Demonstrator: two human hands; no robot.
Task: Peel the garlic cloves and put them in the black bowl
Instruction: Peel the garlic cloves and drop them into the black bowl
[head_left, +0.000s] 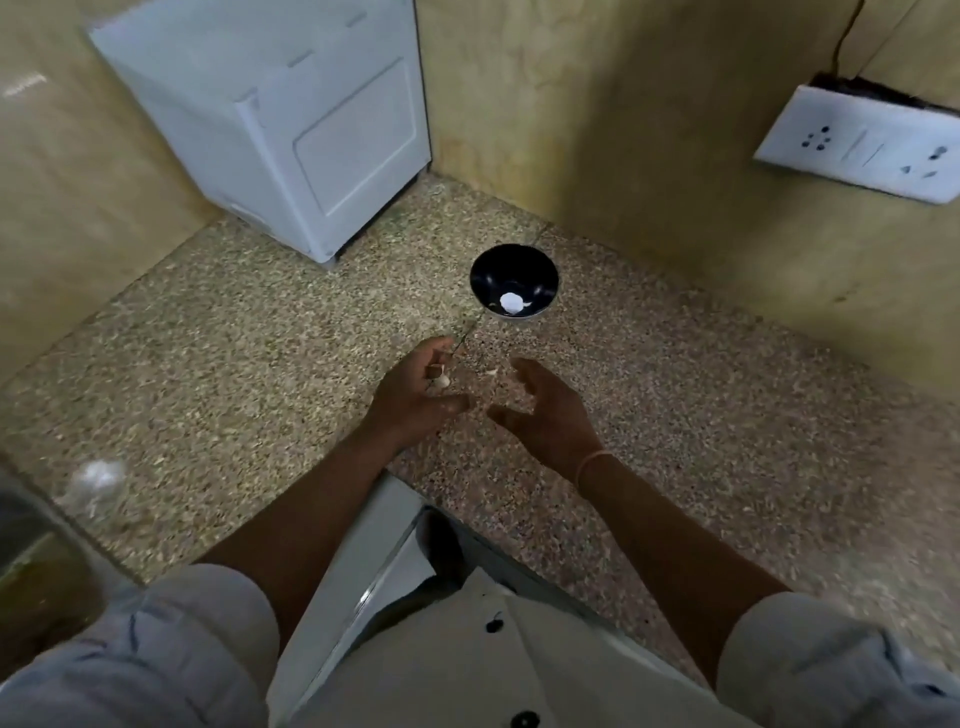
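A speckled stone bench (208, 338) fills a yellow-walled corner, the black bowl (491, 270) near its middle holding one peeled clove (511, 302). Nearer the person, the left hand (415, 400) curls its fingers (434, 347) round a garlic clove (442, 382); the right hand (545, 415) beside it is loosely spread, holding nothing.

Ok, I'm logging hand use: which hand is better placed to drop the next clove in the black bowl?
Likely the left hand: it holds a garlic clove just short of the black bowl. The right hand is open and holds nothing.
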